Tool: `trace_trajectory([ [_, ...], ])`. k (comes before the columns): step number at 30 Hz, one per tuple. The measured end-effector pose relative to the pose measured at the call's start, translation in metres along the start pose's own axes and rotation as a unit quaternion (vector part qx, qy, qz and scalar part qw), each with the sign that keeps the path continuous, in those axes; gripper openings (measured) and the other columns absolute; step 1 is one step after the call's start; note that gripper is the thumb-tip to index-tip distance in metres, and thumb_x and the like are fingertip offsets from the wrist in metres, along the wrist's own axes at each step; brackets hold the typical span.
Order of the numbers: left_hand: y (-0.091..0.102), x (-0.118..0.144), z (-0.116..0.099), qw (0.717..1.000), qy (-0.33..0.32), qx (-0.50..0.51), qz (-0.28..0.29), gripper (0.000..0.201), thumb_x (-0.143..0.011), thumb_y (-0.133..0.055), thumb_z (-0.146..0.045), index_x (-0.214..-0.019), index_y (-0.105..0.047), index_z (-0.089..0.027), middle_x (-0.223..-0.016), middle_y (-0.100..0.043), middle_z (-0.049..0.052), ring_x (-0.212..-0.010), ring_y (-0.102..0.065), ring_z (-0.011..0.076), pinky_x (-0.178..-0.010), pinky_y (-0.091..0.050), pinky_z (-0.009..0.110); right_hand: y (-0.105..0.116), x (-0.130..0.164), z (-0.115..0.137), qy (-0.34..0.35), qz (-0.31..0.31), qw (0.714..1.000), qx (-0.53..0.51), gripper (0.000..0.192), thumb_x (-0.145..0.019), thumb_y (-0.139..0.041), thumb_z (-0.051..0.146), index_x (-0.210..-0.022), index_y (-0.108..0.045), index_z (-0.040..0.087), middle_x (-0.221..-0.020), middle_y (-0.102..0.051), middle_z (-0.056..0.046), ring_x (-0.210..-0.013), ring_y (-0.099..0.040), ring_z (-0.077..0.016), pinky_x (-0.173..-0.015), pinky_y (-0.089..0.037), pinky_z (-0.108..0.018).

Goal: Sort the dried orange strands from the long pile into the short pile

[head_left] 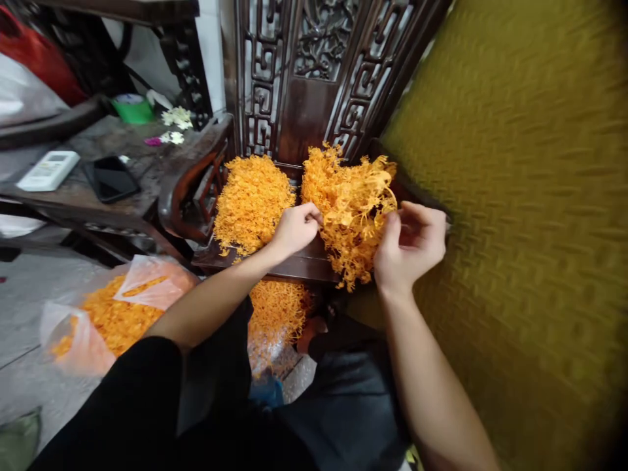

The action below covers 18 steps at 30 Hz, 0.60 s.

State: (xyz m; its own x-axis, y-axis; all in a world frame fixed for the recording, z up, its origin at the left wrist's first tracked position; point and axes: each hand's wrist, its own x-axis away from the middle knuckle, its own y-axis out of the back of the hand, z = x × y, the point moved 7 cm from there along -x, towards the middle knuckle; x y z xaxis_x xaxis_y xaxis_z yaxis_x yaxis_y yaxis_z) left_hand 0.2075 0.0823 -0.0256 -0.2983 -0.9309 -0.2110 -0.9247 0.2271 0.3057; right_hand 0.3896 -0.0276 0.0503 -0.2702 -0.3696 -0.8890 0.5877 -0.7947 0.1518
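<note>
Two heaps of small orange plastic-looking flower sprigs rest on a dark carved wooden chair: a left heap [252, 199] and a looser right heap [348, 252]. My left hand [296, 230] is between them, fingers pinched together at the near side of the right heap; what they hold, if anything, is hidden. At the right side of that heap, my right hand [415, 245] is closed, with thumb and forefinger at the thin curved stem of an orange sprig [385, 190]. Flatter, wider petals show on this sprig than on the heap below.
A plastic bag [98, 347] of orange pieces lies on the floor at left. More orange sprigs [279, 307] sit below the seat. A side table [112, 140] bears a phone [112, 180], a white remote [49, 171] and green tape [132, 110]. A yellow woven-textured surface [520, 196] stands close at right.
</note>
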Motion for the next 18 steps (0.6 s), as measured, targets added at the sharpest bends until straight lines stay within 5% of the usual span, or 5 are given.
trace_trajectory([
  [3, 0.012, 0.045, -0.021, 0.962, 0.061, 0.18, 0.197, 0.017, -0.078, -0.053, -0.011, -0.078, -0.07, -0.015, -0.074, -0.073, 0.007, -0.062, -0.067, 0.0139, -0.064, -0.053, 0.029, -0.017, 0.01, 0.04, 0.111, 0.088, 0.99, -0.009, 0.035, -0.09, -0.068, 0.011, -0.121, -0.07, 0.026, -0.104, -0.073, -0.008, -0.097, -0.069, -0.0257, -0.085, -0.059, -0.043],
  [5, 0.016, 0.075, -0.034, 0.912, 0.113, 0.3, 0.256, 0.015, -0.084, -0.061, -0.021, -0.091, -0.073, -0.015, -0.09, -0.076, 0.011, -0.075, -0.072, 0.0167, -0.066, -0.054, 0.029, -0.03, 0.02, 0.062, 0.184, 0.149, 0.971, -0.04, 0.044, -0.088, -0.069, 0.008, -0.126, -0.069, 0.029, -0.107, -0.076, -0.009, -0.1, -0.071, -0.0272, -0.089, -0.059, -0.045],
  [7, 0.027, 0.09, -0.036, 0.895, 0.135, 0.373, 0.206, 0.022, -0.087, -0.07, -0.035, -0.098, -0.072, -0.016, -0.099, -0.074, 0.012, -0.084, -0.071, 0.0181, -0.069, -0.055, 0.029, -0.045, 0.032, 0.081, 0.238, 0.208, 0.946, -0.069, 0.044, -0.088, -0.07, 0.01, -0.128, -0.07, 0.031, -0.113, -0.078, -0.008, -0.107, -0.073, -0.0287, -0.09, -0.061, -0.045],
  [12, 0.078, 0.089, -0.011, 0.919, 0.133, 0.369, -0.038, 0.039, -0.077, -0.084, -0.047, -0.092, -0.069, -0.015, -0.089, -0.07, 0.006, -0.076, -0.063, 0.0123, -0.065, -0.051, 0.024, -0.079, 0.052, 0.112, 0.254, 0.331, 0.901, -0.114, 0.035, -0.095, -0.063, 0.013, -0.124, -0.074, 0.029, -0.125, -0.076, -0.005, -0.119, -0.072, -0.0261, -0.098, -0.063, -0.043],
  [18, 0.138, 0.083, 0.006, 0.921, 0.093, 0.333, -0.179, 0.027, -0.078, -0.081, -0.031, -0.089, -0.061, -0.016, -0.087, -0.069, 0.002, -0.071, -0.062, 0.0094, -0.06, -0.046, 0.022, -0.093, 0.056, 0.122, 0.189, 0.309, 0.918, -0.16, 0.041, -0.096, -0.051, 0.003, -0.124, -0.072, 0.023, -0.124, -0.077, -0.008, -0.113, -0.075, -0.0207, -0.096, -0.065, -0.037],
])
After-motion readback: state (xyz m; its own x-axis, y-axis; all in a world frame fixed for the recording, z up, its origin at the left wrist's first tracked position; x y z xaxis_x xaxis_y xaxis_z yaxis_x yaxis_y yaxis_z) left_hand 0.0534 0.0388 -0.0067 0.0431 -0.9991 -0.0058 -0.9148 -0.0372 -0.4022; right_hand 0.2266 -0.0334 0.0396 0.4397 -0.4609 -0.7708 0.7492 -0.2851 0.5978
